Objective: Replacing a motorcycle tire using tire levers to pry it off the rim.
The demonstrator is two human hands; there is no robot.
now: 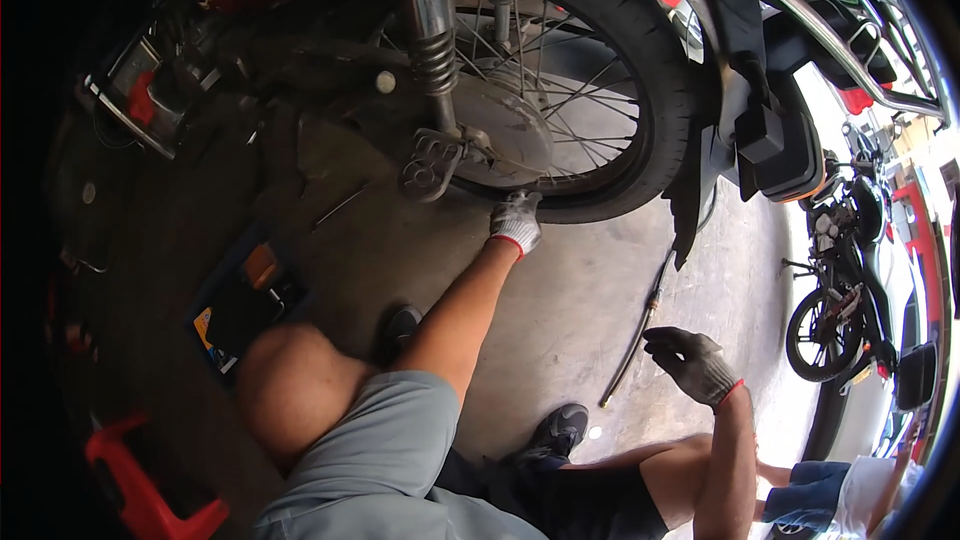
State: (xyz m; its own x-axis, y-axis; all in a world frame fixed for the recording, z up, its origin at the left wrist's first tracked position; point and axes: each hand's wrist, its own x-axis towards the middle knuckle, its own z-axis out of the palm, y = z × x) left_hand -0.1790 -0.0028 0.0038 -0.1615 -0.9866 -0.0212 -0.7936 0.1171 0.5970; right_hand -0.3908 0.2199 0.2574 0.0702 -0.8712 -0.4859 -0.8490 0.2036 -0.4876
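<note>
A motorcycle's spoked rear wheel (pixel 590 100) fills the upper middle, with a black tire (pixel 668 90) around its rim. My left hand (pixel 516 223), in a white-grey knit glove with a red cuff edge, reaches to the tire's lower edge beside the hub cover (pixel 505 135). Its fingers close on the tire there; the fingertips are partly hidden. My right hand (pixel 695 365), in a matching glove with dark palm and fingers, is raised over the floor at the right. Its fingers stretch forward with nothing visible in them. Below and left of it lies a thin dark hose (pixel 624 368) with metal fittings.
A chrome shock absorber (pixel 428 20) and a footrest (pixel 432 165) stand close to the wheel. A blue tray (pixel 225 305) lies left of my knee, a red plastic stool (pixel 150 485) at lower left. Another motorcycle (pixel 835 310) and a person (pixel 810 495) are at right.
</note>
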